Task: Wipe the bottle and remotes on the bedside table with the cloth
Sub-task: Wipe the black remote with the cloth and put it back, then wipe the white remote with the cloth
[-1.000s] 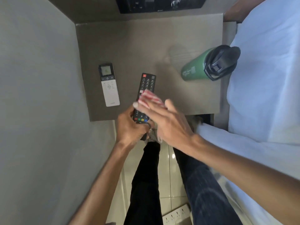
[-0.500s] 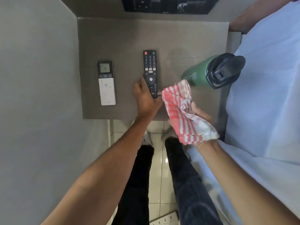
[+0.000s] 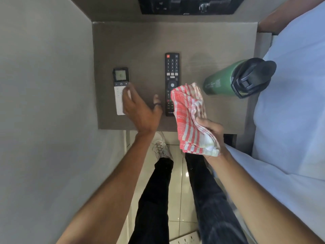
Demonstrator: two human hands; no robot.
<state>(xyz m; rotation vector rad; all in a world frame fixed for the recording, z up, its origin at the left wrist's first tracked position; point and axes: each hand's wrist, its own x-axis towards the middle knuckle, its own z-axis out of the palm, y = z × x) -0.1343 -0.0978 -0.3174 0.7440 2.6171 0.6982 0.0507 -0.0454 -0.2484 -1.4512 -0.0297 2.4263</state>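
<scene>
While the right hand (image 3: 210, 132) grips the bunched red-and-white cloth (image 3: 190, 118) just right of the black remote (image 3: 171, 83), the left hand (image 3: 139, 107) is spread open, fingertips on the white remote (image 3: 120, 92) left of it. Half a second ago that hand rested against the black remote, which lies mid-tabletop (image 3: 140, 43); the green bottle (image 3: 228, 80) stands farther right.

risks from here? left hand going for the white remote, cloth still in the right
1. The left hand is only fingertips-on the white remote; a shallow grip could let it slip on pickup.
2. The cloth hangs over the black remote; a swing could drag it toward the table edge.
3. The green bottle stands near the bed-side edge, close to the right hand; a bump could tip it.
</scene>
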